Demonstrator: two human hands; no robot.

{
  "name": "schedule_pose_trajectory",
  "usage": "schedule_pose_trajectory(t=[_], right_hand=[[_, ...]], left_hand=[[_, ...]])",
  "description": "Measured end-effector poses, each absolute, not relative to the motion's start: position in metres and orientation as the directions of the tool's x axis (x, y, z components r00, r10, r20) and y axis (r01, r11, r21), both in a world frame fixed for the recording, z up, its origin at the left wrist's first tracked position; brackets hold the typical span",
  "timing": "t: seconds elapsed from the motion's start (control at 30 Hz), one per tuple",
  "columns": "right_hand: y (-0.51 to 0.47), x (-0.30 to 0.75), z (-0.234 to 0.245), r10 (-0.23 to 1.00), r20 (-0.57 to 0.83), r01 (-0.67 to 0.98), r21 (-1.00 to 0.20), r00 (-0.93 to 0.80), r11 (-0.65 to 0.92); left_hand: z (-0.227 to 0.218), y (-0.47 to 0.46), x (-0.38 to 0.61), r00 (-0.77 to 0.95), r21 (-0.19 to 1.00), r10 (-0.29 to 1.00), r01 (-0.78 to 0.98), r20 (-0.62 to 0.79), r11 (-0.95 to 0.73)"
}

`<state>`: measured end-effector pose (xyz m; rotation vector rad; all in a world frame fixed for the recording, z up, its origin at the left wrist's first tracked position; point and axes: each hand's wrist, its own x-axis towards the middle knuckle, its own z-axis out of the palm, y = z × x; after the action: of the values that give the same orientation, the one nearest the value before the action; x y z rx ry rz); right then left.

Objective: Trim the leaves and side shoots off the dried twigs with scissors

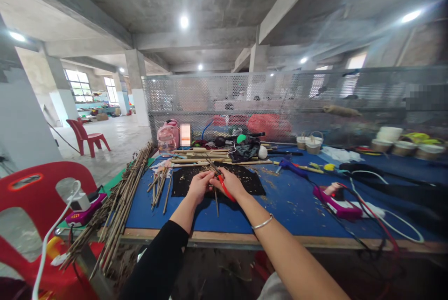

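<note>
My right hand (230,184) is closed around a pair of red-handled scissors (227,191), whose dark blades point up and left, away from me. My left hand (200,185) is beside it with fingers pinched together. Between the two hands a thin brown stick (216,203) juts down toward me, its upper end hidden by my fingers; the left fingers appear to grip it. Under both hands lies a black cloth (254,184) scattered with pale chips. Short cut sticks (159,188) lie just left of the cloth.
A long bundle of twigs (122,211) overhangs the blue table's (287,220) left edge. Thicker canes (196,155) lie behind the cloth. Purple power strips (338,203) with trailing cables sit at right and left. A perforated metal screen (224,92) stands behind; red chairs (45,188) are left.
</note>
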<state>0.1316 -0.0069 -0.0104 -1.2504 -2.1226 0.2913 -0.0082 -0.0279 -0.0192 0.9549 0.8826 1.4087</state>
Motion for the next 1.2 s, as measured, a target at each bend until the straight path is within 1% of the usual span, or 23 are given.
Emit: schedule_pose_trajectory(t=[0.1,0.23,0.37,0.53,0.63,0.77,0.9,1.0,1.13,1.2], right_hand=[[-0.0063,0.1316,-0.0117,0.822,0.445,0.660,-0.502,-0.357,0.559],[-0.0074,0.1328,-0.0098,0.840,0.419,0.669,-0.518,-0.344,0.532],[-0.0095,0.1332,-0.0073,0.851,0.415,0.682,-0.522,-0.321,0.512],[-0.0112,0.1320,-0.0060,0.877,0.384,0.761,-0.465,-0.287,0.453],[-0.0119,0.1314,-0.0066,0.872,0.382,0.756,-0.460,-0.305,0.466],[-0.0126,0.1305,-0.0069,0.846,0.403,0.704,-0.483,-0.349,0.521],[-0.0132,0.1311,-0.0060,0.868,0.379,0.742,-0.469,-0.320,0.478],[-0.0133,0.1324,-0.0060,0.870,0.385,0.754,-0.459,-0.308,0.470],[-0.0123,0.1325,-0.0068,0.874,0.392,0.777,-0.439,-0.286,0.451],[-0.0121,0.1317,-0.0065,0.877,0.386,0.780,-0.437,-0.288,0.448]], left_hand=[[-0.0204,-0.0270,-0.0087,0.001,0.924,0.998,-0.377,0.065,-0.060],[-0.0201,-0.0271,-0.0082,0.004,0.932,0.997,-0.354,0.081,-0.074],[-0.0182,-0.0288,-0.0071,-0.017,0.931,0.998,-0.359,0.060,-0.062],[-0.0180,-0.0278,-0.0069,-0.016,0.920,0.997,-0.385,0.070,-0.071],[-0.0198,-0.0260,-0.0071,-0.004,0.915,0.996,-0.394,0.089,-0.083],[-0.0226,-0.0242,-0.0077,-0.029,0.938,0.992,-0.322,0.122,-0.125],[-0.0236,-0.0240,-0.0075,-0.050,0.952,0.986,-0.258,0.158,-0.165],[-0.0230,-0.0254,-0.0067,-0.064,0.957,0.992,-0.260,0.113,-0.126],[-0.0210,-0.0287,-0.0061,-0.065,0.946,0.998,-0.324,-0.011,-0.010],[-0.0198,-0.0297,-0.0067,-0.063,0.939,0.998,-0.345,-0.029,0.005]])
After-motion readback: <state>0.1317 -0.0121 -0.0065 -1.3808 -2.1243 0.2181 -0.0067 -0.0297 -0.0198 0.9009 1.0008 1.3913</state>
